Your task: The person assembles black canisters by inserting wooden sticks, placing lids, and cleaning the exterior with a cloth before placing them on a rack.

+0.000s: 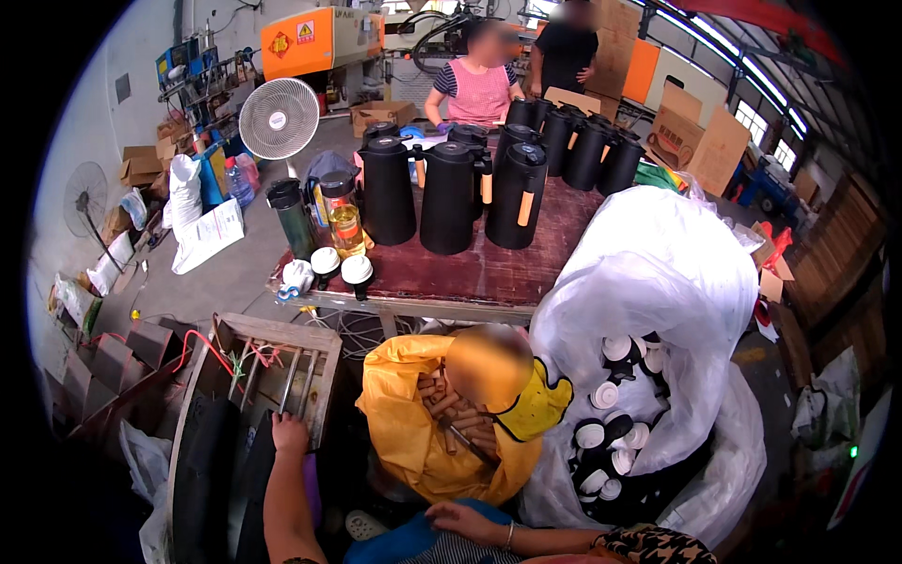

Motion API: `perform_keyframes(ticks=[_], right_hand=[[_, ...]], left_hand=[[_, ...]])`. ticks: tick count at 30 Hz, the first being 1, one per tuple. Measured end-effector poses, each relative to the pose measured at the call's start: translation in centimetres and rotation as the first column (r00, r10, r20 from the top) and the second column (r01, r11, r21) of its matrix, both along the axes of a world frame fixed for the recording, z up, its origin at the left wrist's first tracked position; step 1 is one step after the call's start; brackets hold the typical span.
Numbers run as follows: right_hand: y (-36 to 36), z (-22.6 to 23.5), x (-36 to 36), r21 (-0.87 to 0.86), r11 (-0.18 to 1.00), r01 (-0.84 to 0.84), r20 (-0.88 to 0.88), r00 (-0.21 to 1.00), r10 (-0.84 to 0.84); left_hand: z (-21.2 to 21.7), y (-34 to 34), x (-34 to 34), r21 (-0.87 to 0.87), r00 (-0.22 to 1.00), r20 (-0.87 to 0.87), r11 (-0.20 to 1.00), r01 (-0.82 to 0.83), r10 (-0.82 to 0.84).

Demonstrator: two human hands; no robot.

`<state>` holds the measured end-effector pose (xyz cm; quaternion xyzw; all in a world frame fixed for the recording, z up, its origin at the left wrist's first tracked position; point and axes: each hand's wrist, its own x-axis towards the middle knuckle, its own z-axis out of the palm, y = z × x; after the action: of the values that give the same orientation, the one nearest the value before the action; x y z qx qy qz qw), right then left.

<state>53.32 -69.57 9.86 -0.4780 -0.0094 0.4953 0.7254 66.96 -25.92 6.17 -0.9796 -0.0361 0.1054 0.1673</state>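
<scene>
While the left hand is placed at the wooden crate to the left of the yellow sack, the right hand is held on the near side of that sack, over the lap, with its fingers loosely extended and nothing seen in it. Whether anything is gripped by the left hand cannot be told, as its palm is hidden; a long dark piece is seen just beside it, inside the crate. The step in hand is judged to be a reach for that piece. Within the sack, brown handle-like pieces are heaped; to its right, white-topped lids are held in a pale plastic bag, and beyond it black jugs are stood on the tabletop. For the next move, a secure grasp on the dark piece and a lift clear of the crate's side would seem to be called for.
</scene>
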Motion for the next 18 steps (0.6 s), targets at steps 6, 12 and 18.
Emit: perform_keyframes(ticks=[6, 12, 18], right_hand=[[0.7, -0.3, -0.4, 0.079, 0.996, 0.031, -0.019, 0.999, -0.030], [0.8, -0.8, -0.4, -0.002, 1.000, -0.007, 0.027, 1.000, 0.007], [0.9, -0.8, -1.3, 0.061, 0.998, 0.030, 0.123, 0.992, -0.037]], left_hand=[[-1.9, 2.6, 0.4, 0.148, 0.989, 0.151, 0.989, -0.018, -0.005], [6.0, 6.7, 0.9, -0.067, 0.910, 0.401, 0.994, -0.087, 0.107], [13.7, 5.3, -4.0, 0.036, 0.970, 0.229, 0.995, -0.096, 0.085]])
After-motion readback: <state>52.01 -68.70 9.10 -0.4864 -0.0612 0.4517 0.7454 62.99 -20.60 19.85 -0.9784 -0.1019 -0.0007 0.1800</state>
